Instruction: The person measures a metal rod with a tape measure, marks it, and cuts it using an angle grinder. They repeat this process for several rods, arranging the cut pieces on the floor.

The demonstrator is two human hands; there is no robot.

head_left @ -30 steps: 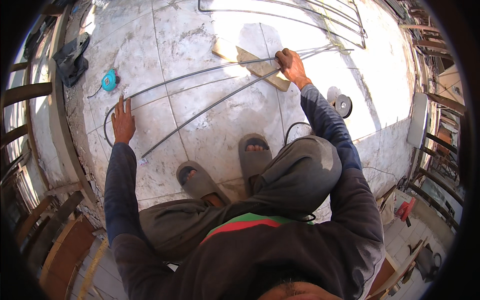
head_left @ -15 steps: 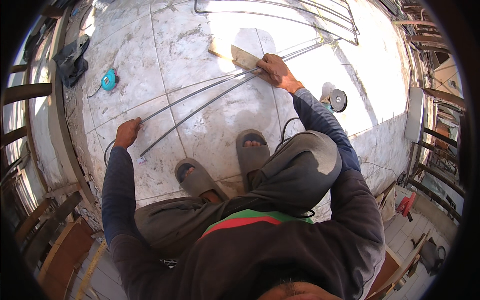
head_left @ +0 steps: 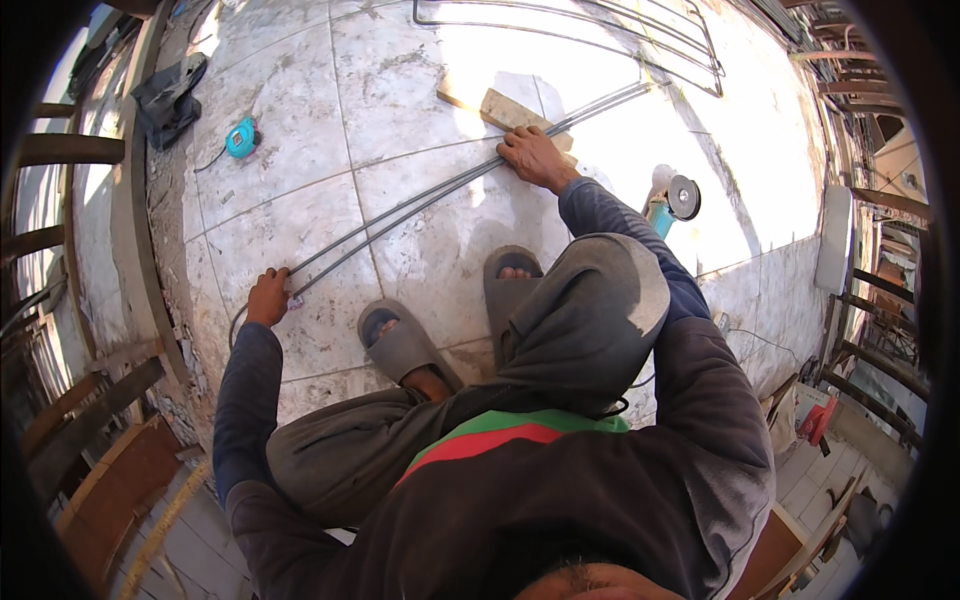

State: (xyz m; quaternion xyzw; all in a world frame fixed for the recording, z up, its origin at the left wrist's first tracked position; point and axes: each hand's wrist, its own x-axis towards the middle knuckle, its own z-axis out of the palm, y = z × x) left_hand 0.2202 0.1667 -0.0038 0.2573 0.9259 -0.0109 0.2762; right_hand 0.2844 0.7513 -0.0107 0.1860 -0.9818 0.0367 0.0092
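Two long thin metal rods [head_left: 430,198] slant across the tiled floor, close together and nearly parallel. At their near-left end, my left hand [head_left: 268,297] has its fingers closed on the rods; whether it grips both is hard to make out. My right hand [head_left: 538,158] is closed over the rods farther along, beside a wooden block [head_left: 515,110]. Past that hand the rods run on over the wood toward the far right. A small pale scrap [head_left: 294,302] lies by my left fingertips.
An angle grinder [head_left: 660,217] with its disc up lies right of my right forearm. Bent metal rod frames [head_left: 714,55] are at the far right. At the left are a teal tape measure [head_left: 241,138] and a black bag [head_left: 170,100]. My sandals [head_left: 408,345] stand below the rods.
The near ends of the two rods have come together, and my left hand is now at both ends. My right hand has slid slightly nearer along the rods. The view has shifted a little.
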